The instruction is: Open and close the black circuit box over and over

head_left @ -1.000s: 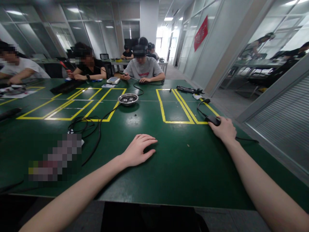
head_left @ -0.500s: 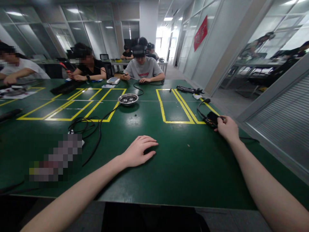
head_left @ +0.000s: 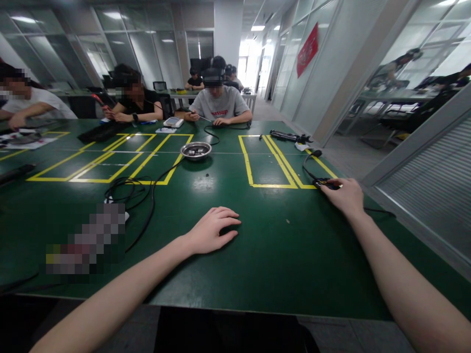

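Note:
My left hand rests palm down on the green table, fingers loosely spread, holding nothing. My right hand lies at the table's right side on a small black device with a cable running off it; the fingers curl over it and hide most of it. The device sits by the corner of a yellow-taped rectangle.
A metal bowl stands mid-table. Black cables coil at the left. A dark tool lies at the far right. Several people sit along the far and left sides. Glass partitions run on the right.
My right hand tilted the black device up half a second ago and has now pressed it back flat on the table. My left hand has stayed put.

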`<state>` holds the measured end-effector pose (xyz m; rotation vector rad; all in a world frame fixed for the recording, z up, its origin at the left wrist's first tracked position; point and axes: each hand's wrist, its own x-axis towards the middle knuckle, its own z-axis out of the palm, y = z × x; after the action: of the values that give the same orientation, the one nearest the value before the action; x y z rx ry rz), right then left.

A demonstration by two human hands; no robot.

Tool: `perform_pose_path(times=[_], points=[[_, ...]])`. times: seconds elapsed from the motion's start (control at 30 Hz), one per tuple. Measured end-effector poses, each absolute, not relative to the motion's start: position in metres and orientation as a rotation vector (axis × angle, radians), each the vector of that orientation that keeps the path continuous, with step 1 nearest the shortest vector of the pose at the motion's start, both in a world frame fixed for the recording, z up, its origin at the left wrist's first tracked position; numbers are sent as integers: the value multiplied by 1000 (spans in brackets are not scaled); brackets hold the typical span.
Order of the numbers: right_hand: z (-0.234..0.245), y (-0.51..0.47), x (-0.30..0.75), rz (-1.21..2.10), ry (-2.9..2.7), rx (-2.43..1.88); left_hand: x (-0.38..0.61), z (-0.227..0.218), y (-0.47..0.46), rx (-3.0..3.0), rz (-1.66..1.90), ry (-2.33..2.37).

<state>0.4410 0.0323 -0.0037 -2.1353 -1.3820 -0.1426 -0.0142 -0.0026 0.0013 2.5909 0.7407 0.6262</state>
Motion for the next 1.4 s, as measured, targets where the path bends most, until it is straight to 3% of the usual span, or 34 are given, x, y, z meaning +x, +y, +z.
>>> perform_pose_path(times=[0.43, 0.9, 1.4], points=[[10, 31, 433, -54, -1373, -2475, -14, 1, -3, 2589, 637, 710], [7, 30, 434, -98, -1492, -2244, -14, 2, -4, 2580, 595, 708], [14, 26, 419, 132, -1074, -2131, -14, 1, -3, 2591, 597, 706]])
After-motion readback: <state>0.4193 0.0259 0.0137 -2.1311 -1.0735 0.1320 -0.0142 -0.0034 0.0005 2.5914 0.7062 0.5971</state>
